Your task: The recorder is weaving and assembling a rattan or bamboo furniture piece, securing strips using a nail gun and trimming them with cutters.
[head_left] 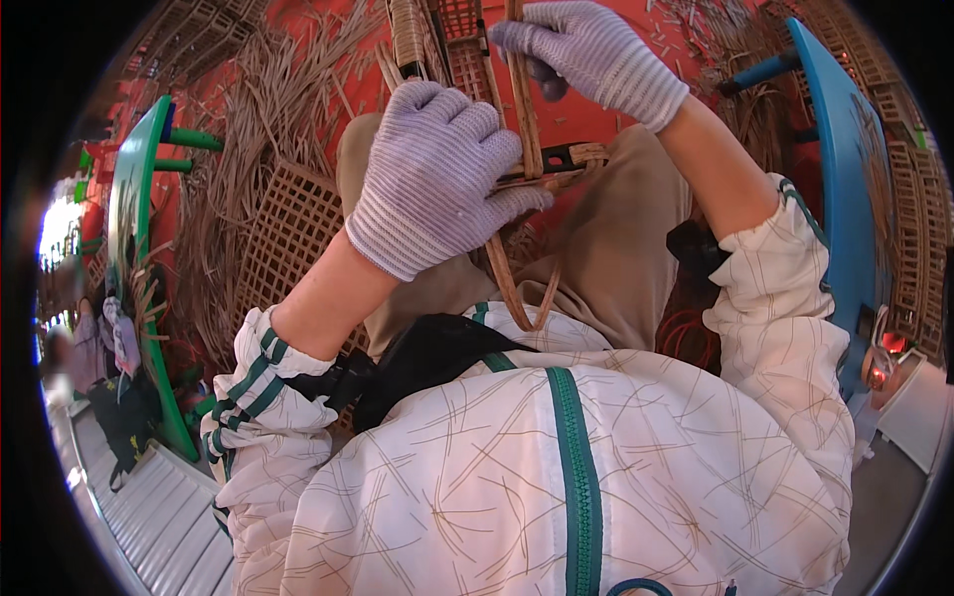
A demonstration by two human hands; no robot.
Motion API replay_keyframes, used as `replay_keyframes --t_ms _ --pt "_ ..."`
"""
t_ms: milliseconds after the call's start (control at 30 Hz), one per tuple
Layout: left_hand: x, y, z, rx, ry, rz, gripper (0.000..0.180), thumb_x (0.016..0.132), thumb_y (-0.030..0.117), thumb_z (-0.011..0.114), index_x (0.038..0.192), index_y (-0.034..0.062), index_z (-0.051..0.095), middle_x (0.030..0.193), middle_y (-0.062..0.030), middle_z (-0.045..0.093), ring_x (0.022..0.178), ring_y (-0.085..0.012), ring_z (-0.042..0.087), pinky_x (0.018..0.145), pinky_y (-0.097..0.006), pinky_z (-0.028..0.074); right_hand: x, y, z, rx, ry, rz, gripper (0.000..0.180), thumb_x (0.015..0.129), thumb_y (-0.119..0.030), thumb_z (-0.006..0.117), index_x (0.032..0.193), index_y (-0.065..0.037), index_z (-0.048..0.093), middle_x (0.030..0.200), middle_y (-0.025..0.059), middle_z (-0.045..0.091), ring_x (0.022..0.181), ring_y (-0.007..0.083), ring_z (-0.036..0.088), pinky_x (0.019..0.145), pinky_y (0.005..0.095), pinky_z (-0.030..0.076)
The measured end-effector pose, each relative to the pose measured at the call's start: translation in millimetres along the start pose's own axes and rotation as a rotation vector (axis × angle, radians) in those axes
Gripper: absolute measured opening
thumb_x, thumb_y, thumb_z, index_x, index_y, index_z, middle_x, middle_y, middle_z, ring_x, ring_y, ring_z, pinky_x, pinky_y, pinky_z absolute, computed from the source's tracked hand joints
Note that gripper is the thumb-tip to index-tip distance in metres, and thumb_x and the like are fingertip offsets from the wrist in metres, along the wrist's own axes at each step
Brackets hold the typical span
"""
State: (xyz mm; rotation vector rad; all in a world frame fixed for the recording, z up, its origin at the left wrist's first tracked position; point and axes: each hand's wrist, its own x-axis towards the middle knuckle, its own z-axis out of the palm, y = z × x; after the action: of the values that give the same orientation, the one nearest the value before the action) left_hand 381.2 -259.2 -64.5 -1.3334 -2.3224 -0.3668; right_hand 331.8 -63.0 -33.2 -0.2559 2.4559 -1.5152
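Observation:
Between my knees stands a partly woven basket frame (404, 38), with dark frame bars and cane wrapped round parts of it. My left hand (432, 184), in a pale striped knit glove, is closed beside the frame, its fingers curled and its thumb pointing right; what lies under its fingers is hidden. Farther off and to the right, my gloved right hand (596, 55) pinches a flat tan cane strip (523, 99) near the top edge. A loop of cane (532, 323) hangs down below the left hand onto my lap.
A woven lattice panel (283, 223) and heaps of loose strips (263, 109) lie on the red floor (373, 94) at the left. A green table (149, 189) stands on the left, a blue one (840, 149) on the right. Latticed baskets (914, 238) are stacked at the far right.

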Motion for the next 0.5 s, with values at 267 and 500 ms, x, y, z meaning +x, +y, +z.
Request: replay_keyframes --t_ms 267,500 --pt "-3 3 -16 -0.116 0.014 -0.098 0.034 0.071 0.033 0.077 0.092 0.0071 0.068 0.083 -0.0083 0.060 0.086 -0.0290 0.058 0.088 -0.043 0.042 25 78 30 -0.153 -0.332 0.050 0.041 0.094 -0.044 0.063 0.094 -0.003 0.072 0.065 0.0011 0.059 0.054 0.0082 0.052 0.052 0.0268 0.047" --pt "-24 -34 -65 -0.245 0.318 -0.473 0.010 0.084 0.009 0.069 0.093 0.0046 0.071 0.088 -0.0119 0.068 0.081 -0.0252 0.064 0.078 -0.031 0.049 5 101 29 0.083 -0.239 0.201 0.038 0.093 -0.037 0.064 0.085 -0.001 0.067 0.071 -0.0033 0.057 0.066 0.0061 0.052 0.061 0.0258 0.045"
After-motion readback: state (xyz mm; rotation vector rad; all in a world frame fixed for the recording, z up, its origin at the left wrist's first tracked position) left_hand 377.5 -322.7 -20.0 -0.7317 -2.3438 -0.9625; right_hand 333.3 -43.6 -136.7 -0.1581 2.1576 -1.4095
